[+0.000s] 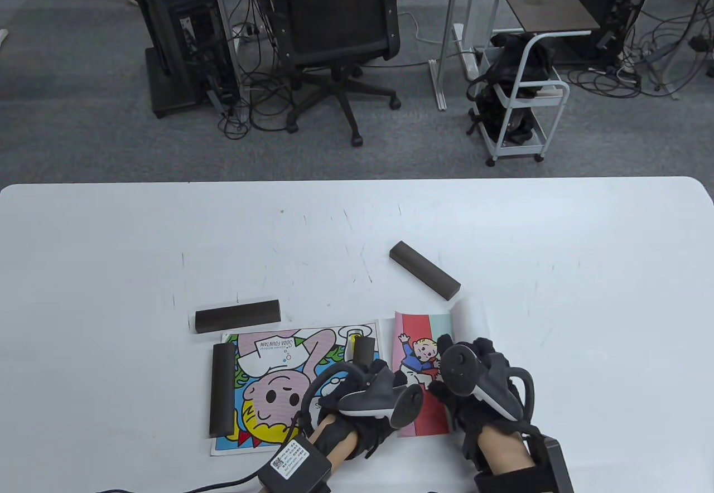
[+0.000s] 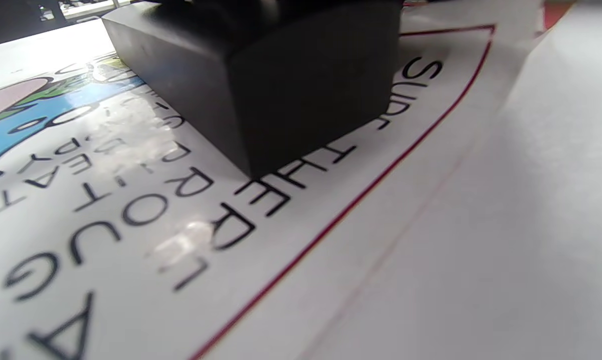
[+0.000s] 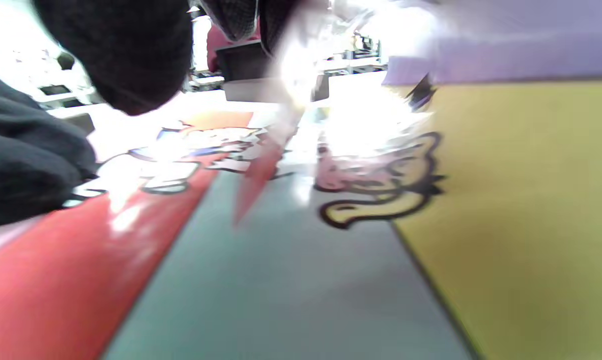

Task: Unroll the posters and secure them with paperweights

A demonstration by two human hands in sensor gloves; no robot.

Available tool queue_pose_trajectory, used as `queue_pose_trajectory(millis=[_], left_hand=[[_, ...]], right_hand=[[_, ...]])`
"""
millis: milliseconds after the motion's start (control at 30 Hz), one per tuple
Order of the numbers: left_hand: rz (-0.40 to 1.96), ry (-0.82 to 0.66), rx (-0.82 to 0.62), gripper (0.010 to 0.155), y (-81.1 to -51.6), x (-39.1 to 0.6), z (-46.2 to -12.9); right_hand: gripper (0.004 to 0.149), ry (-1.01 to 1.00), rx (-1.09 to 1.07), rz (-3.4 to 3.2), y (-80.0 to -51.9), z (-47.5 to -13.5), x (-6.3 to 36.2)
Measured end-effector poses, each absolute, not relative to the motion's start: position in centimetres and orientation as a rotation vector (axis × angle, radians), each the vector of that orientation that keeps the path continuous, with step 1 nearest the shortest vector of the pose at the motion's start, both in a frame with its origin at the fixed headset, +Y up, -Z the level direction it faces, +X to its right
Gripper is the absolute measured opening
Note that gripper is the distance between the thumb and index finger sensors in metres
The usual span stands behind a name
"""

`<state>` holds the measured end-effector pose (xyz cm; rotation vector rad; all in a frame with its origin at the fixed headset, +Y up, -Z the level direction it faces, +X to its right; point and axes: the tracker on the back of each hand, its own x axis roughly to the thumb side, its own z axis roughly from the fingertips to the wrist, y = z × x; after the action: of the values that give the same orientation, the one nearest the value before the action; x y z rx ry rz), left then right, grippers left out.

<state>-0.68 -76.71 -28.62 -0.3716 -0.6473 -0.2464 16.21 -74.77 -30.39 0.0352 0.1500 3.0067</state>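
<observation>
Table (image 1: pixel 558 247) white and scuffed, grey carpet, office chair (image 1: pixel 334 30) beyond; both hands' grasp impossible to tell.

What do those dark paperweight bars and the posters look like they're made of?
The paperweight bar under the left hand: solid, matte dark block with crisp edges and no shine, possibly stone, coated metal or dense wood; I can't tell which. The left poster: glossy coated paper, showing bright glare patches over the print. The right poster: thin paper, its far end curling up.
</observation>
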Motion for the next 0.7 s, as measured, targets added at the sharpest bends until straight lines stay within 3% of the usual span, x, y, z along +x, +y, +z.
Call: queue_pose_trajectory(millis=[200, 300, 333, 600, 700], left_hand=[[-0.244, -0.645, -0.373, 0.056, -76.8, -0.7, -28.6], [-0.246, -0.644, -0.372, 0.056, -76.8, -0.7, -28.6], [-0.246, -0.643, -0.372, 0.056, -76.8, -0.7, -28.6], [-0.259, -0.632, -0.377, 0.055, -76.7, -0.5, -28.5], [-0.258, -0.632, -0.378, 0.055, -76.7, -0.5, -28.5]], right_hand=[[0.052, 0.165, -0.141, 3.077, -74.5, -30.9, 17.4], [0.043, 0.304, -0.360, 3.098, -75.0, -31.2, 18.6], [0.049, 0.342, -0.447, 3.097, -75.2, -31.2, 19.3], [0.055, 0.415, -0.981, 2.898, -76.1, -31.1, 24.9], [0.058, 0.462, -1.072, 2.803, -76.7, -30.8, 26.5]])
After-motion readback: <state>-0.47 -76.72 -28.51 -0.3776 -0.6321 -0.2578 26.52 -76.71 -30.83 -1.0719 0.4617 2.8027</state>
